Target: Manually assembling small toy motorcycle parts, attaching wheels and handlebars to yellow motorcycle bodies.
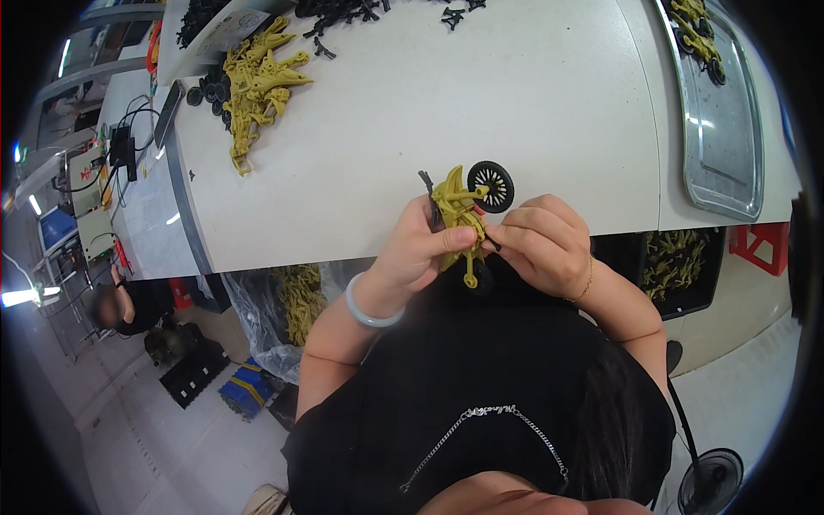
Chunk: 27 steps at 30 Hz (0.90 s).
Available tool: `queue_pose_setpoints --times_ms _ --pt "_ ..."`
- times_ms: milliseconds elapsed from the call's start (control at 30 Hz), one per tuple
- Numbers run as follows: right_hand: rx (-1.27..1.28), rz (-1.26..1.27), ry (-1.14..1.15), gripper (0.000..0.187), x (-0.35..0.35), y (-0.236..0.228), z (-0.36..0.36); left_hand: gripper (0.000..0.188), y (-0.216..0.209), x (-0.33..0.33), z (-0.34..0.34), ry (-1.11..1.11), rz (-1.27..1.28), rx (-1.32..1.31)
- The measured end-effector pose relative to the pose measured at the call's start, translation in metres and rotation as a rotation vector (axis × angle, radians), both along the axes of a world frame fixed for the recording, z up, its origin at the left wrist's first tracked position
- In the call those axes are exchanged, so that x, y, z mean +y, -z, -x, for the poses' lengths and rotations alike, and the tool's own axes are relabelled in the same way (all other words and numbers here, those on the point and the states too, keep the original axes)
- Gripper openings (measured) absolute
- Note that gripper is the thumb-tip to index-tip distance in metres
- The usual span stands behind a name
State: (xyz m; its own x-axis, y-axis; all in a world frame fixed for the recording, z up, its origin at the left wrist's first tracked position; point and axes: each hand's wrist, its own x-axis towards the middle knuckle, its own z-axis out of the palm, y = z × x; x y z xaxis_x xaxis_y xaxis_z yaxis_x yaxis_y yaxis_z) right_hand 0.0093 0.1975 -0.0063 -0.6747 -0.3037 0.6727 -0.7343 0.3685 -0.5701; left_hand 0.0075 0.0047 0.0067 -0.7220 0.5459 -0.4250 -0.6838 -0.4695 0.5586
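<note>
A yellow toy motorcycle [453, 199] with black handlebars and a black spoked wheel [491, 186] is held just over the table's near edge. My left hand [418, 249] is closed around its body, thumb pressed on the yellow frame. At the toy's lower side my right hand [542, 247] has its fingers pinched together; a small dark piece shows by the fingertips, and I cannot make out what it is. A second dark wheel, partly in shadow, is near the toy's lower end.
Yellow toy parts [257, 81] lie heaped at the far left of the white table [412, 103], beside black wheels [213, 90]. Black pieces [452, 15] are scattered at the back. At right stands a metal tray [728, 163] with a toy motorcycle. Below is a black bin [705, 300] of yellow parts.
</note>
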Motion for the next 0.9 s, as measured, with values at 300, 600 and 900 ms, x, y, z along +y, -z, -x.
queue_pose_setpoints --times_ms 300,600,900 --pt "-0.651 0.213 0.015 0.027 0.018 -0.035 0.024 0.033 -0.014 0.005 0.005 0.234 0.429 0.142" --pt "-1.096 -0.066 -0.359 0.022 0.011 -0.027 0.049 0.03 0.004 0.007 -0.001 0.231 0.569 0.367" --pt "-0.173 -0.007 -0.155 0.034 0.023 -0.043 0.008 0.043 0.0 -0.011 -0.005 -0.014 0.031 0.128"
